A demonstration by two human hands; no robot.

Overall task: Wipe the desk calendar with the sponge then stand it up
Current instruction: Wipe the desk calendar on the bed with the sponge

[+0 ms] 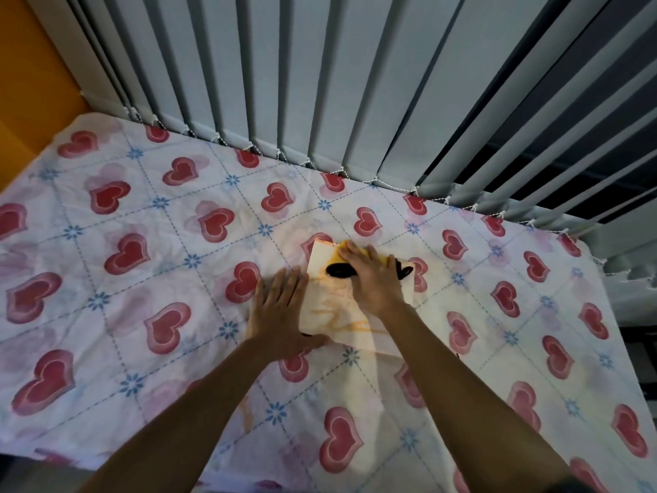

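Observation:
The desk calendar [330, 314] lies flat on the cloth-covered surface, cream with orange streaks, a black mark and a spiral binding at its far edge. My right hand [373, 279] presses a yellow sponge [341, 256] onto the calendar's far part; only the sponge's edges show past the fingers. My left hand [281, 307] lies flat with fingers spread on the calendar's left edge, thumb along its near corner, holding it down.
A white cloth [142, 279] printed with red hearts and blue flowers covers the surface. Grey vertical blinds [320, 83] hang along its far edge. An orange wall [28, 83] stands at the left. The surface drops off at the right edge.

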